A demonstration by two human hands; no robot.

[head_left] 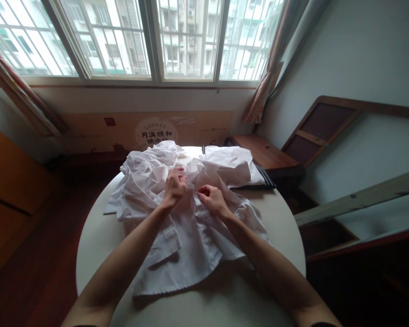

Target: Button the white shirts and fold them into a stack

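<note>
A crumpled white shirt point(180, 259) lies spread over the round table, its curved hem towards me and a buttoned cuff point(162, 247) folded out on the left. My left hand point(176, 184) is closed on the shirt fabric near its middle, fingers curled. Just to the right, my right hand point(211, 198) pinches the shirt's cloth between thumb and fingers. Exactly which part of the shirt each hand grips is partly hidden. More bunched white cloth point(146, 165) is heaped beyond my left hand; whether it belongs to the same shirt I cannot tell.
Folded white cloth point(228, 161) rests on a dark striped piece point(266, 177) at the table's back right. The pale round table point(98, 245) has a curved edge. Behind it stand a printed board point(204, 129) and a barred window point(187, 41). Wooden furniture point(269, 154) is at right.
</note>
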